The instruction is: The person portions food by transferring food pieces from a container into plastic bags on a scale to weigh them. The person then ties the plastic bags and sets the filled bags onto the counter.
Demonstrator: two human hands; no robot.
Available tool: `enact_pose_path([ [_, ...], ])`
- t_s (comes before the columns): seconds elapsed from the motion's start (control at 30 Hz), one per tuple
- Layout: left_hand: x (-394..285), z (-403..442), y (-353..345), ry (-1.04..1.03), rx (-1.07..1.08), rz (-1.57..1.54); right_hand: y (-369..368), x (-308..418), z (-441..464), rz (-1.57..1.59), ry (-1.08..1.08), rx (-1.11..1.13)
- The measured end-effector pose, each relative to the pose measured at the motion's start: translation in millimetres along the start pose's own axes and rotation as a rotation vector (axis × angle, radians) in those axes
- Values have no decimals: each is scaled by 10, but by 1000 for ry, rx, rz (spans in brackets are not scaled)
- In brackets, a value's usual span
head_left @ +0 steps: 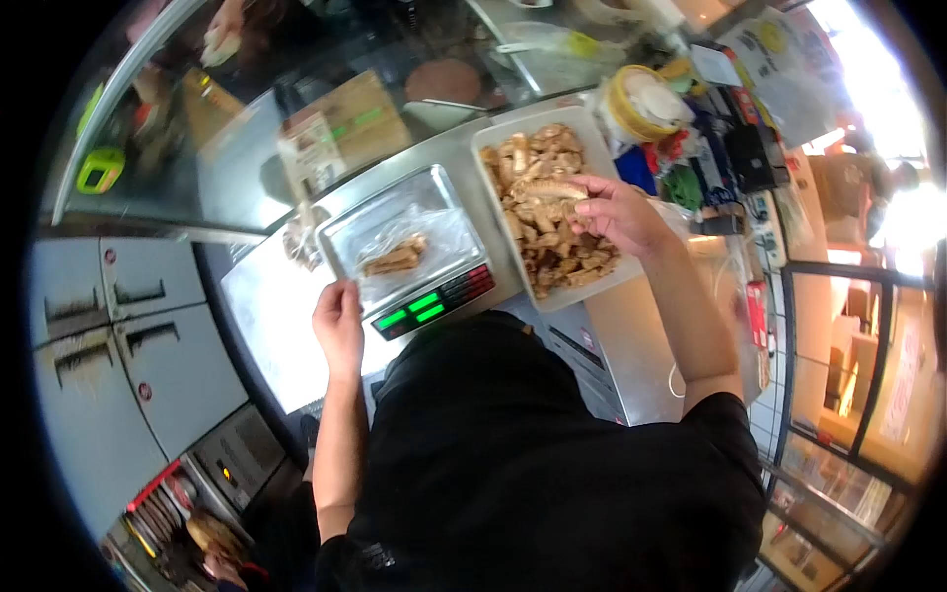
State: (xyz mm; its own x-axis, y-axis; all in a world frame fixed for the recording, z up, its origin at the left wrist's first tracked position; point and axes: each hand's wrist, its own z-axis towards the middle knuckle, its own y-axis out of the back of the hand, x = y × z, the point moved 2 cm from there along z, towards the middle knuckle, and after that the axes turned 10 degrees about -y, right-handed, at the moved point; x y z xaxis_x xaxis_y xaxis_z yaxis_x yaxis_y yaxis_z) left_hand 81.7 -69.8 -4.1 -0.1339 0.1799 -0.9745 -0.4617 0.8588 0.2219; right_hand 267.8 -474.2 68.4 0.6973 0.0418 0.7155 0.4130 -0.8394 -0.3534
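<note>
My right hand (621, 219) is closed on a long piece of brown cooked meat (548, 189), held over a white plastic tub (490, 187) heaped with similar brown pieces (552, 242). To the left stands a digital scale (434, 304) with lit green displays and a metal tray (340, 237) on top. In that tray lies a clear plastic bag (444, 237) with a few brown pieces (397, 259) in it. My left hand (340, 321) is at the tray's near left corner, its fingers pinched together close to the bag. What they grip is too small to make out.
Behind a glass pane (247, 109) is a cardboard box (345, 123). A yellow-rimmed tub (643, 104) and packets stand beyond the white tub. Grey cabinet doors (178, 360) are at the left. Another person's hand (225, 30) shows at the top left, and another hand (222, 569) at the bottom left.
</note>
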Motion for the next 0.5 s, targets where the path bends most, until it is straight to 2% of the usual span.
enact_pose_path([
  [0.07, 9, -5, -26, -22, -4, 9, -467, -102, 120, 162, -5, 174],
  [0.23, -109, -9, -66, -12, 2, 41, -1637, -438, 547, 92, -184, 354],
  [0.37, -189, -27, -32, -19, 1, 82, -1731, -841, 1100, -5, -223, 111],
  [0.5, -133, -56, 30, -28, -8, 75, -1730, -793, 1295, 58, -176, -52],
])
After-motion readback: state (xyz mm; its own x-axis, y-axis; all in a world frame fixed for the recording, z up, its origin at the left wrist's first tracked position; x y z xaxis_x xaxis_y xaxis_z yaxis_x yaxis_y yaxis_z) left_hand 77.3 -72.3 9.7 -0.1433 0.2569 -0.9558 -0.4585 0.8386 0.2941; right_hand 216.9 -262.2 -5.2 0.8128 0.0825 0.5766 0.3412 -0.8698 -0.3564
